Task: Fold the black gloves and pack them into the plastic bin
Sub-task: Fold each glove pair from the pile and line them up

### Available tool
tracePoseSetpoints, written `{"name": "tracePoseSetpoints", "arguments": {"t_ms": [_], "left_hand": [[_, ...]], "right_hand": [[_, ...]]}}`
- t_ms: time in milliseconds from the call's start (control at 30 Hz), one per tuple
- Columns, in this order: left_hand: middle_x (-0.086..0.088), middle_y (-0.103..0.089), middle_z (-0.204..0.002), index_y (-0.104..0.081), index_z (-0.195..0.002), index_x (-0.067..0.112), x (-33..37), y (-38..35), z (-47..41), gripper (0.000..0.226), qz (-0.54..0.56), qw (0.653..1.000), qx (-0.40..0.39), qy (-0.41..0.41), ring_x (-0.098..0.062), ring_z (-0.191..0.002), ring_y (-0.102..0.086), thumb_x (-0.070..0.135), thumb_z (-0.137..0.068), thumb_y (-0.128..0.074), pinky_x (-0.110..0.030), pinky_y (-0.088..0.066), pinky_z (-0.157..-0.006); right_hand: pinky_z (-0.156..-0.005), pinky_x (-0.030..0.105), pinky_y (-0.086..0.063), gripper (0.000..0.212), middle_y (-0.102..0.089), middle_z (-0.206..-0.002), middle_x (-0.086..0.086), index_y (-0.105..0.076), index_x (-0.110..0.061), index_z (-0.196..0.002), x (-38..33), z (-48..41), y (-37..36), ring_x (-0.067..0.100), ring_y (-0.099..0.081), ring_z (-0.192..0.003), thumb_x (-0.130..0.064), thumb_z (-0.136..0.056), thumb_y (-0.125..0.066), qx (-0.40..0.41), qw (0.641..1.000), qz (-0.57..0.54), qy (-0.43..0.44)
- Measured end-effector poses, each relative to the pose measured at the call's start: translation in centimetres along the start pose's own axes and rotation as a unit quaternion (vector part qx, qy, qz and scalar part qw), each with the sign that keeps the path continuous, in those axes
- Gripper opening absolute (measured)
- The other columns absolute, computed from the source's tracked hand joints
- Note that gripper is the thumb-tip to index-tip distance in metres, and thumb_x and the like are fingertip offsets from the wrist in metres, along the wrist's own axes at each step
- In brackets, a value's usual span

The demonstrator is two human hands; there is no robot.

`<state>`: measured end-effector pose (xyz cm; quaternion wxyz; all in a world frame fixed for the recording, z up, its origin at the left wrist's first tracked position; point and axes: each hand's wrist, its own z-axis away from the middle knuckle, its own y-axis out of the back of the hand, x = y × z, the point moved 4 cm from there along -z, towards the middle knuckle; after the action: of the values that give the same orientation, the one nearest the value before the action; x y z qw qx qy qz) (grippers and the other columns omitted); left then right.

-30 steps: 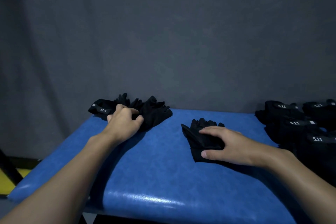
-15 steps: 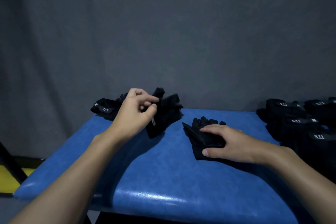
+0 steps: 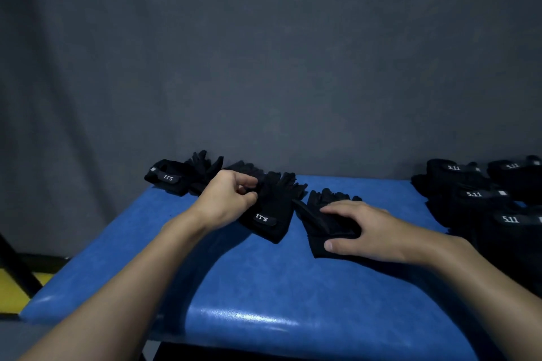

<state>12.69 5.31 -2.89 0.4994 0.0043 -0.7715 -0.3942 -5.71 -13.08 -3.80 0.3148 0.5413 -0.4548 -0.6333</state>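
Observation:
My left hand (image 3: 227, 199) pinches a black glove (image 3: 271, 211) with a white 5.11 label, which lies on the blue table (image 3: 264, 287) just left of centre. My right hand (image 3: 366, 231) lies flat on a second black glove (image 3: 321, 218), pressing it to the table, fingers spread. More loose black gloves (image 3: 179, 177) sit at the table's far left corner. A pile of folded black gloves (image 3: 481, 196) with 5.11 labels is at the right edge. No plastic bin shows in the head view.
A dark grey curtain hangs behind the table. A black frame leg (image 3: 14, 267) and a yellow floor patch (image 3: 11, 290) show at the lower left. The table's front edge runs near the bottom of the view.
My left hand lifted a glove from the far left pile and carried it right, down beside the glove under my right hand. My right hand stayed pressing its glove.

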Motion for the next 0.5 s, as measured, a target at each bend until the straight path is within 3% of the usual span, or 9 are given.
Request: {"name": "tracePoseSetpoints", "arguments": {"t_ms": [100, 233, 333, 500], "left_hand": [[0.011, -0.068, -0.093, -0.073, -0.104, 0.027, 0.3, -0.1, 0.2, 0.017, -0.023, 0.999, -0.012, -0.019, -0.009, -0.091, -0.063, 0.021, -0.091, -0.065, -0.027, -0.051, -0.087], [0.003, -0.048, -0.135, -0.061, -0.128, 0.038, 0.0, -0.4, 0.6, 0.038, -0.188, 0.978, -0.019, -0.087, -0.015, -0.133, -0.034, 0.033, -0.09, -0.065, -0.036, -0.028, -0.115], [0.0, -0.04, -0.152, -0.053, -0.135, 0.045, -0.3, -1.0, 0.9, 0.044, -0.24, 0.964, -0.061, -0.093, -0.017, -0.146, -0.023, 0.039, -0.091, -0.062, -0.039, -0.015, -0.119], [0.01, -0.046, -0.13, -0.057, -0.134, 0.035, -0.6, -1.1, 0.5, 0.044, -0.246, 0.963, -0.064, -0.088, -0.015, -0.133, -0.037, 0.041, -0.09, -0.063, -0.03, -0.021, -0.114]], "right_hand": [[-0.118, 0.035, -0.023, 0.071, -0.035, -0.139, -0.03, -0.038, -0.042, -0.143, -0.1, 0.0, 0.1, -0.001, -0.032, -0.135, -0.057, -0.08, -0.067, -0.007, 1.0, -0.01, 0.001], [-0.117, 0.034, -0.025, 0.07, -0.036, -0.142, -0.026, -0.039, -0.046, -0.141, 0.2, -0.1, 0.2, 0.003, -0.032, -0.137, -0.053, -0.079, -0.069, -0.017, 0.999, -0.029, -0.007], [-0.113, 0.025, -0.023, 0.068, -0.037, -0.14, -0.024, -0.039, -0.048, -0.141, 0.4, 0.0, 0.4, 0.006, -0.029, -0.14, -0.049, -0.08, -0.07, -0.029, 0.998, -0.039, -0.026], [-0.119, 0.031, -0.018, 0.068, -0.03, -0.149, -0.02, -0.037, -0.046, -0.142, 0.1, 0.4, 0.8, 0.007, -0.023, -0.143, -0.048, -0.083, -0.069, -0.039, 0.998, -0.024, -0.033]]}}
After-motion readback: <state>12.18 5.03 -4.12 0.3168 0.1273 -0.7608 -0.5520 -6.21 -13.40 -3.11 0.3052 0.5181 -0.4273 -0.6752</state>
